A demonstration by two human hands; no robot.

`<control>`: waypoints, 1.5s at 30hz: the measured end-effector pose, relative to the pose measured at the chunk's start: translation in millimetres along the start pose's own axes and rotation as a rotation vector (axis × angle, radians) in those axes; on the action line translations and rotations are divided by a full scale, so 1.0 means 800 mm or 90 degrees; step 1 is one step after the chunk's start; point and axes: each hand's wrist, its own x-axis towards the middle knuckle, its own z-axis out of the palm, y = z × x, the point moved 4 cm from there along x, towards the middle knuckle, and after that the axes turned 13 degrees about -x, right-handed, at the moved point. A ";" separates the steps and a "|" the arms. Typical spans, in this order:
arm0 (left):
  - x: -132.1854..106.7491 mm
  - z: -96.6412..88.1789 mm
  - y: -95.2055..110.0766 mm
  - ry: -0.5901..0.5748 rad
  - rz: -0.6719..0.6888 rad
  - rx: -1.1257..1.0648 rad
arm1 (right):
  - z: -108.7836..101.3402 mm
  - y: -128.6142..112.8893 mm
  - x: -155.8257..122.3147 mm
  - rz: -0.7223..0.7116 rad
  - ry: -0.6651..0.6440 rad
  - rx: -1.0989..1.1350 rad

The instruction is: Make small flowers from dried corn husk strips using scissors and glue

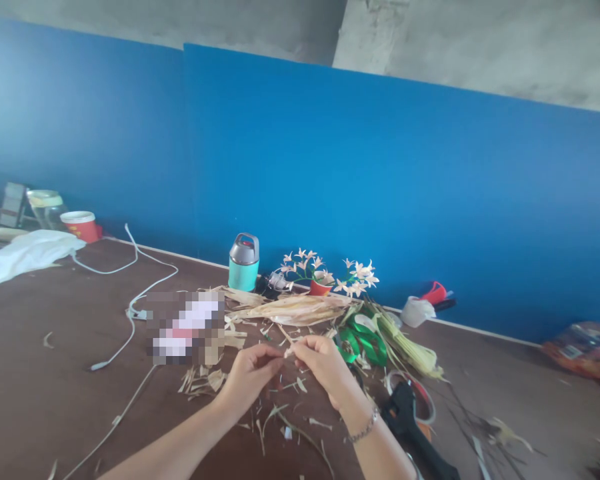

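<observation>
My left hand (250,375) and my right hand (323,363) meet over the brown table (40,373), fingers pinched together on a small pale strip of dried husk (286,351) held between them. Just behind the hands lies a pile of dried corn husks (295,310). Scraps of husk (203,381) are scattered under and around my hands. A small orange pot of pale handmade flowers (325,273) stands behind the pile. A bracelet is on my right wrist.
A teal flask (243,262) stands by the blue wall. Green ribbon (363,337) and a bundle of yellow-green strips (410,347) lie right of my hands. A black glue gun (410,420) lies near my right forearm. White cables (130,313) cross the left table; a red cup (81,225) stands far left.
</observation>
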 end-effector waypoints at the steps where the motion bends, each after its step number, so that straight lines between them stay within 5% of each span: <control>1: 0.000 0.000 0.000 -0.001 -0.001 -0.005 | 0.000 -0.002 0.000 -0.003 -0.004 0.006; 17: -0.004 0.003 0.008 -0.013 -0.072 -0.153 | -0.001 -0.003 0.000 -0.014 0.000 0.034; 26: -0.001 0.004 -0.002 -0.087 -0.118 -0.239 | 0.006 -0.007 -0.002 -0.008 -0.021 0.111; 45: -0.002 0.004 -0.005 -0.061 -0.200 -0.378 | 0.005 -0.013 -0.005 -0.023 0.008 0.052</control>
